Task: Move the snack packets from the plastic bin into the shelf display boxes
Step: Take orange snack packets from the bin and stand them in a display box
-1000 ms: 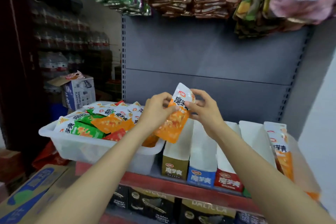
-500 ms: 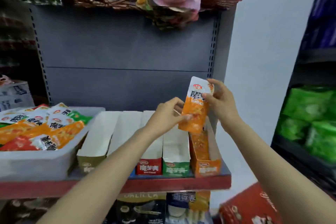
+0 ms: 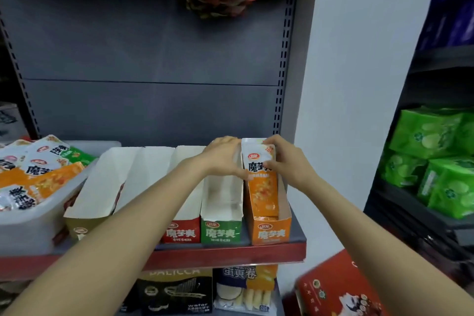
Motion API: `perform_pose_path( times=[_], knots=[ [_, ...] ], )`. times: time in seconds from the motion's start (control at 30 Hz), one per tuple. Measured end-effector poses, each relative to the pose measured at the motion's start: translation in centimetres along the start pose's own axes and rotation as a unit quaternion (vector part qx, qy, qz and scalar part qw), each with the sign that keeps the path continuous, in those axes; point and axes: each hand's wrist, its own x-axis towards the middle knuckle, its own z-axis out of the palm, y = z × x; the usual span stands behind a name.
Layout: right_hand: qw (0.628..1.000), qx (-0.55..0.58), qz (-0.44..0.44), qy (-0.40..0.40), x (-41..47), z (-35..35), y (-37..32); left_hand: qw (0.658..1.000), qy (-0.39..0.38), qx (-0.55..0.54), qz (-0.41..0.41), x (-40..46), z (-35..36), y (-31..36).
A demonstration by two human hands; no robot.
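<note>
The orange packet (image 3: pixel 262 174) stands in the orange display box (image 3: pixel 272 231), the rightmost box on the shelf (image 3: pixel 230 254); its long axis runs up and back, white top leaning away from you. Your right hand (image 3: pixel 287 161) pinches that top edge, fingers curled over the corner. Your left hand (image 3: pixel 225 159) lies against the packet's left side, fingers fairly straight along the wall shared with the green box (image 3: pixel 221 231); whether it truly grips, I can't tell. The packet sits between your hands, the right one nearer its top. My read: the next move is down and back along that axis to seat it. More packets wait in the plastic bin (image 3: pixel 30 223), well off to your left.
</note>
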Motion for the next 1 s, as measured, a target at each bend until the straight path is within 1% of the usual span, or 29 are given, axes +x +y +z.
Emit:
perform_pose_path(
  times=[0.07,0.1,0.2,0.27,0.37,0.47,0.57,0.77,0.87,1.0],
  knots=[
    [0.997,-0.073,-0.008,-0.006,-0.2,0.5,0.2,1.000,0.005,-0.006,0.000,0.2,0.2,-0.5],
    [0.991,-0.132,-0.020,-0.012,-0.2,0.7,0.2,1.000,0.007,-0.004,-0.001,0.3,0.2,-0.7],
    [0.953,-0.292,-0.069,-0.032,-0.3,1.2,-0.3,1.000,0.011,0.001,0.001,0.3,0.4,-1.3],
    [0.931,-0.351,-0.092,-0.041,-0.4,1.2,-0.7,1.000,0.013,-0.008,0.004,0.1,0.5,-1.4],
    [0.906,-0.407,-0.106,-0.044,-0.3,1.4,-0.8,1.000,0.016,-0.013,0.007,0.1,0.6,-1.4],
    [0.893,-0.434,-0.107,-0.050,-0.2,1.7,-1.0,1.000,0.013,-0.006,0.009,0.0,0.4,-1.2],
    [0.889,-0.441,-0.108,-0.053,0.0,1.9,-1.1,1.000,0.011,-0.003,0.008,0.0,0.3,-1.3],
    [0.899,-0.421,-0.111,-0.045,-0.2,2.1,-1.0,1.000,0.010,-0.009,0.012,0.1,0.4,-1.4],
    [0.898,-0.424,-0.112,-0.051,-0.2,2.1,-1.1,1.000,0.011,-0.007,0.012,0.1,0.4,-1.5],
    [0.909,-0.402,-0.097,-0.055,0.0,2.1,-1.4,1.000,0.008,-0.001,0.009,0.3,0.4,-1.6]
  ],
)
